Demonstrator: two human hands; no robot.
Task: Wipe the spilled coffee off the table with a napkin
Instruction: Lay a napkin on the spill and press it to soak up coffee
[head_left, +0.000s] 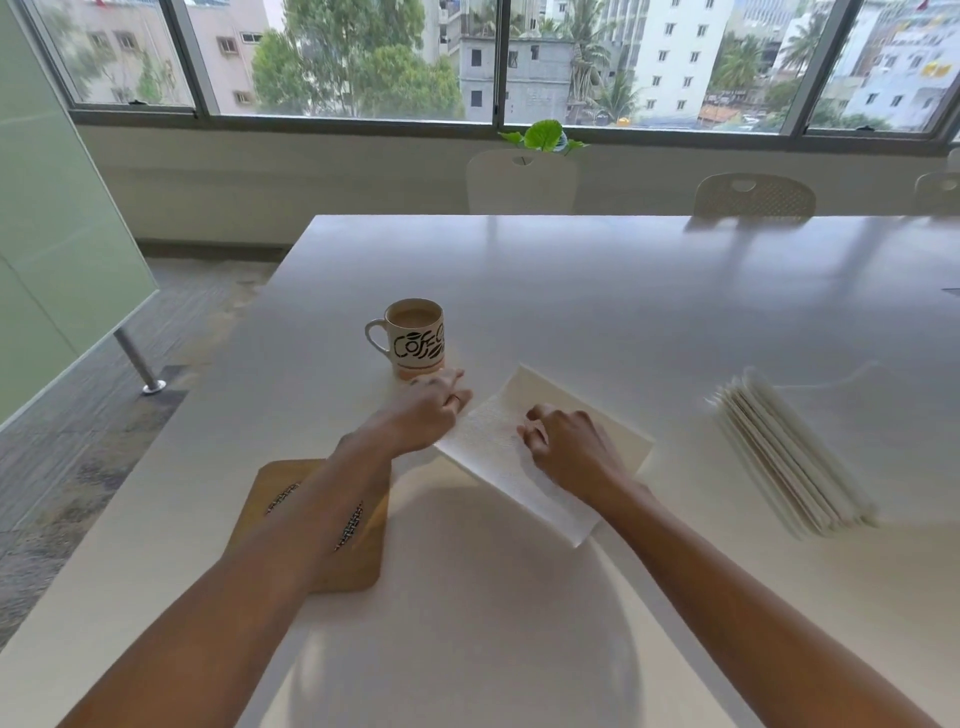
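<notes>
My right hand (569, 449), fingers curled, presses the napkin (540, 457) flat on the table (623, 291), left hand (428, 410) loosely open at its left corner, nearer the mug (415, 335); no spill visible.

Mug (415, 338) behind napkin (540, 452); napkin stack (784, 457) right; board (322, 525), perhaps a coaster, left.

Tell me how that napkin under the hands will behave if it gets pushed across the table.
The napkin looks thin and floppy, so it will likely bunch rather than slide flat. It seems very light, so the right hand pressing down probably steers it easily.
</notes>
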